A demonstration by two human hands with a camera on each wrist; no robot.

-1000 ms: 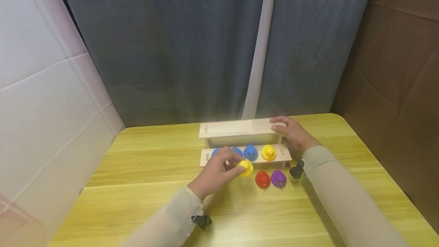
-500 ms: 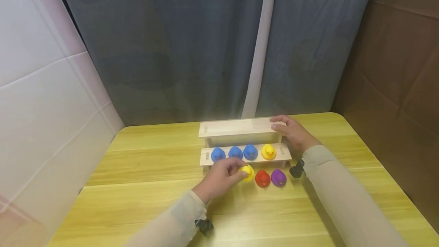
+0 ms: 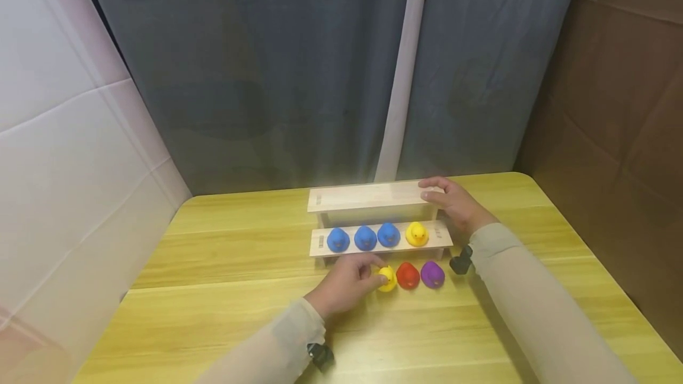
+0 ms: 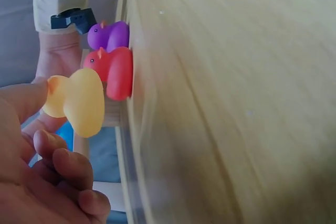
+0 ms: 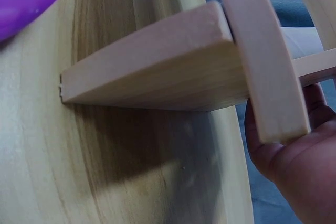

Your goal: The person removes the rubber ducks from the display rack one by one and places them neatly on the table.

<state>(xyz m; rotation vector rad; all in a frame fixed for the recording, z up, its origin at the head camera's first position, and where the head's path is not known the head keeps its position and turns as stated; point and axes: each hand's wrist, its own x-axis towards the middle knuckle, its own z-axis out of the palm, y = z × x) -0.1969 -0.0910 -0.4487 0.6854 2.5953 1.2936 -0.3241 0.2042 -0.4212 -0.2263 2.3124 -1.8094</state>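
My left hand (image 3: 347, 283) pinches a yellow rubber duck (image 3: 389, 280) by the head, just in front of the lower step. Close up in the left wrist view, that duck (image 4: 84, 100) looks slightly apart from the tabletop. A red duck (image 3: 408, 276) and a purple duck (image 3: 433, 275) stand to its right. My right hand (image 3: 458, 207) grips the right end of a two-step wooden stand's upper board (image 3: 368, 197), with thumb and fingers on it. On the lower board (image 3: 318, 246) sit blue ducks (image 3: 365, 238) and another yellow duck (image 3: 417, 234).
The wooden table (image 3: 213, 301) has its back edge against a grey curtain (image 3: 256, 76). White fabric (image 3: 80, 153) hangs on the left and a brown panel (image 3: 613, 105) on the right. The stand's end leg (image 5: 152, 66) shows close in the right wrist view.
My left hand has lowered the yellow duck and moved it slightly right, next to the red one. The blue ducks behind are fully uncovered. My right hand stays on the stand.
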